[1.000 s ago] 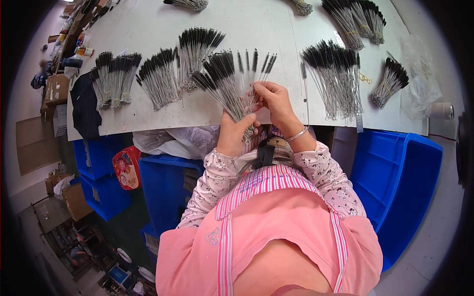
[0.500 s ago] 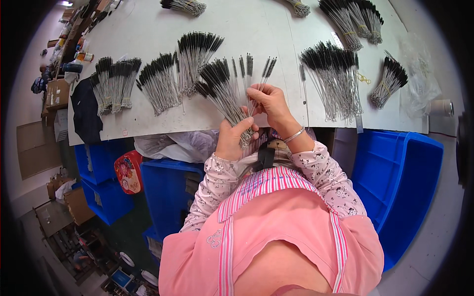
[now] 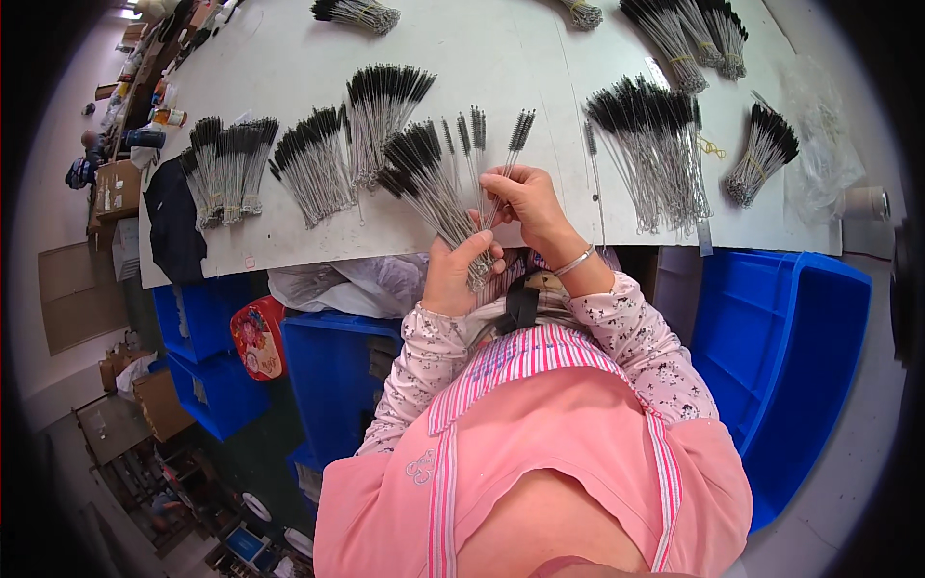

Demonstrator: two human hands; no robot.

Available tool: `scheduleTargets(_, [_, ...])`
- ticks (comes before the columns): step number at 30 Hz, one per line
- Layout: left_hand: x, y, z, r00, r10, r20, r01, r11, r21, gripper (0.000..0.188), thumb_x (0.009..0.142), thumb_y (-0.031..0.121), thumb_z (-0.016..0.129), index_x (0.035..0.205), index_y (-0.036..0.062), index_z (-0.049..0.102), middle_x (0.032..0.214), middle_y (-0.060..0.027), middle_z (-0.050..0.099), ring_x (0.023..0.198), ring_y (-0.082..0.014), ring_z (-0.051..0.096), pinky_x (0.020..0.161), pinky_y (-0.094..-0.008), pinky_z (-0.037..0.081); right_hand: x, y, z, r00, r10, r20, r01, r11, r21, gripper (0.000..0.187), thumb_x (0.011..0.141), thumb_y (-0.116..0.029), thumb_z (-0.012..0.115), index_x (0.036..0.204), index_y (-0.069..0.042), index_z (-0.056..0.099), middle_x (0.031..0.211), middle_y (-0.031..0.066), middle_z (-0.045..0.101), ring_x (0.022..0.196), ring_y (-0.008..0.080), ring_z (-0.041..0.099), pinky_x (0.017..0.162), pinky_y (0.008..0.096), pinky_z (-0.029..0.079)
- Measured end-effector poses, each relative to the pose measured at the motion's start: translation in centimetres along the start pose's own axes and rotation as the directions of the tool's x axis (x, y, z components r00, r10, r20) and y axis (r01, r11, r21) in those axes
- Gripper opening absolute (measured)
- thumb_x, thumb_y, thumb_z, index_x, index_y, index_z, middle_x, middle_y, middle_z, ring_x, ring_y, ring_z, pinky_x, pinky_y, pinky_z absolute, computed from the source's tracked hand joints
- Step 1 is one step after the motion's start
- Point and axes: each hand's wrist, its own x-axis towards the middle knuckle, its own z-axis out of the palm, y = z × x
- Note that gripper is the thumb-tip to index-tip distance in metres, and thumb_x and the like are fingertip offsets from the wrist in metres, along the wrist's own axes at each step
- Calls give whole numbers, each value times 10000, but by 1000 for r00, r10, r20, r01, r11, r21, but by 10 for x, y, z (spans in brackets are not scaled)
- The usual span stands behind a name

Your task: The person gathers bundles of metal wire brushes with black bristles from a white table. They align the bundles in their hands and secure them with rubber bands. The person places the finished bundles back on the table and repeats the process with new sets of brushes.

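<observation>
A thick bunch of thin wire brushes with black bristle heads is gripped low by my left hand, above the table's near edge. The bristle ends fan up and to the left. My right hand pinches a few brushes by their wire stems, just right of the bunch, their heads pointing away from me. Several single brushes stand apart between the bunch and those in my right fingers. Looped wire ends show below my left fingers.
More brush piles lie on the white table: left, right and far side. A rubber-banded bundle lies near clear plastic. Blue bins stand below the near edge. Dark cloth hangs over the left corner.
The brushes in my right fingers have shifted slightly left and now sit closer together. My left hand keeps its hold on the bunch. The whole view has shifted slightly.
</observation>
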Motion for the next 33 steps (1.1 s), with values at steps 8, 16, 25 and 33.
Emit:
scheduleTargets(8, [0, -6, 6, 995, 86, -44, -83, 995, 61, 315, 842, -2, 611, 1114, 6, 452, 903, -101, 563, 699, -185, 613, 512, -298, 506, 1, 8, 4, 992, -70, -101, 74, 997, 34, 118, 771, -119, 653, 771, -4, 628, 636, 34, 590, 444, 85, 502, 398, 224, 397])
scheduleTargets(16, [-1, -11, 11, 976, 181, -121, -140, 948, 287, 292, 835, 1, 613, 1092, -2, 477, 917, -86, 597, 659, -158, 620, 500, -253, 499, 1, 7, 6, 990, -60, -129, 59, 998, -11, 121, 762, -117, 660, 759, 0, 628, 640, 29, 590, 477, 70, 482, 411, 225, 397])
scheduleTargets(25, [-8, -8, 9, 989, 97, -114, -62, 958, 281, 275, 829, -10, 607, 1083, -7, 504, 1008, -140, 646, 628, -158, 612, 483, -271, 504, 10, 14, -3, 980, 19, -198, -14, 1000, 26, 129, 737, -112, 673, 725, 3, 616, 624, 46, 597, 443, 84, 480, 362, 237, 336])
scheduleTargets(33, [-25, 5, 23, 986, -118, -114, 136, 977, 162, 236, 854, 68, 601, 1078, 8, 560, 1006, -105, 660, 660, -137, 609, 513, -279, 512, 11, 7, -10, 972, 103, -210, -122, 990, -78, 189, 744, -138, 717, 750, -15, 574, 621, 46, 577, 415, 98, 468, 350, 240, 298])
